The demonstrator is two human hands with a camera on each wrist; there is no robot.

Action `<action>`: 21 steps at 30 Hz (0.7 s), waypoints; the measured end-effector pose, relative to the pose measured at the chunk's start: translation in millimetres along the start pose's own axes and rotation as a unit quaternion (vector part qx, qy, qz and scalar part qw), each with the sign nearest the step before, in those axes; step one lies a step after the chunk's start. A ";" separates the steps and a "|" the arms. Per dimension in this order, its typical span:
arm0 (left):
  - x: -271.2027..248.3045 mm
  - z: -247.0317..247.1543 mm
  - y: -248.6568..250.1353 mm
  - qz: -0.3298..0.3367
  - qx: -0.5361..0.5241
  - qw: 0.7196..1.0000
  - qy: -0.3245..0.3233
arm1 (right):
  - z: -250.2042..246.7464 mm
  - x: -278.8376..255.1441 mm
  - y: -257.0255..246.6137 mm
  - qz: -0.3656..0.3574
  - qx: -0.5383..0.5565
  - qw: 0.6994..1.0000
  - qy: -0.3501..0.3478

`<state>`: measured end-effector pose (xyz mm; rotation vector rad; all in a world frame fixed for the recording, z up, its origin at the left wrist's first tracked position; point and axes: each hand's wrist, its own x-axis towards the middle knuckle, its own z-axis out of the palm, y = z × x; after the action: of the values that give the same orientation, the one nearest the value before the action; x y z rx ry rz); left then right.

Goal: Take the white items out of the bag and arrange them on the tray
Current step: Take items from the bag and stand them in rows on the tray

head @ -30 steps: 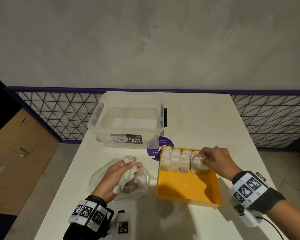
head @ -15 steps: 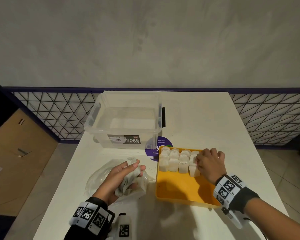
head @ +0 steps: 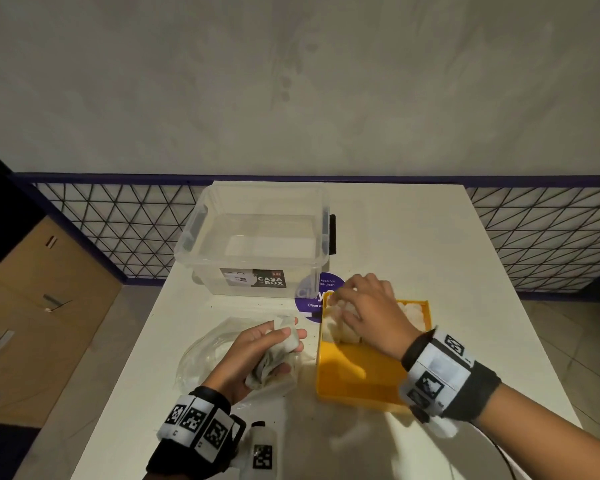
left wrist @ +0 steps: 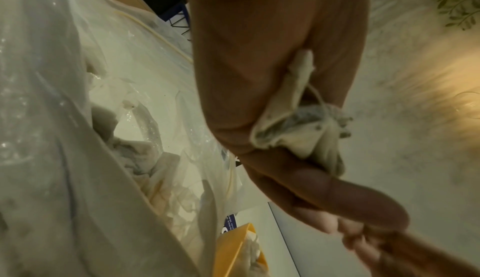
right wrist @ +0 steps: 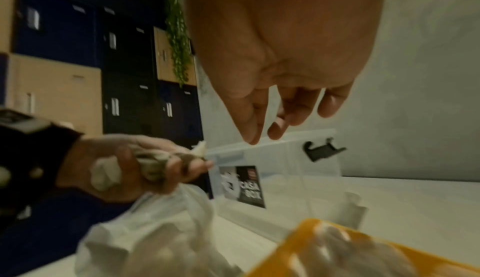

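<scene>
Left hand (head: pixel 257 355) is curled tight around a crumpled white item (head: pixel 281 344), thumb and fingers clamped on it, held just above the clear plastic bag (head: pixel 205 355) that lies slumped on the white table (head: pixel 413 237) to the left of the tray. The left wrist view confirms the grip: the white item (left wrist: pixel 298 121) bunches out between palm and fingers, with a thin string trailing from it, and more pale pieces show through the bag (left wrist: pixel 78 137) below. Over on the other side, the right hand (head: pixel 371 313) hovers above the far end of the yellow tray (head: pixel 354 386), fingers apart and relaxed, pointing down, nothing held; the right wrist view shows the right hand (right wrist: pixel 285 76) with its fingertips (right wrist: pixel 250 135) clear of everything beneath. White items (head: pixel 340 327) sit packed side by side along the tray's far edge, partly hidden under that hand; the near part of the tray is bare yellow. Behind, a clear storage box (head: pixel 257 244) stands on the table with a label reading CASA BOX, and a round purple sticker (head: pixel 312 296) lies on the tabletop between the box and the tray. How many items are lined up, I cannot tell.
</scene>
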<state>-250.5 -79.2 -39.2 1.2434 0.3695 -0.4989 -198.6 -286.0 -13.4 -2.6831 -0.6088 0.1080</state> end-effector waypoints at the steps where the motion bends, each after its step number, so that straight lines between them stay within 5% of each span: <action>1: -0.1 1.0 0.3 0.004 0.000 1.000 -0.001 | 0.6 4.4 -10.4 -0.006 0.025 1.000 -0.007; 8: -1.4 2.8 1.4 0.021 0.021 1.000 -0.008 | 16.0 31.7 -42.3 -0.042 0.101 0.991 -0.077; 14: -4.0 -7.3 -1.8 0.019 0.016 1.000 0.003 | 13.3 35.4 -34.1 0.031 0.311 0.946 -0.084; 21: -1.8 -4.5 -3.3 0.022 0.042 0.999 0.009 | -1.1 31.1 -27.6 0.026 0.308 0.950 -0.045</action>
<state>-253.9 -75.4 -42.2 1.3355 0.3399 -0.4700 -181.3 -250.1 -1.5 -2.0932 -0.4380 0.3713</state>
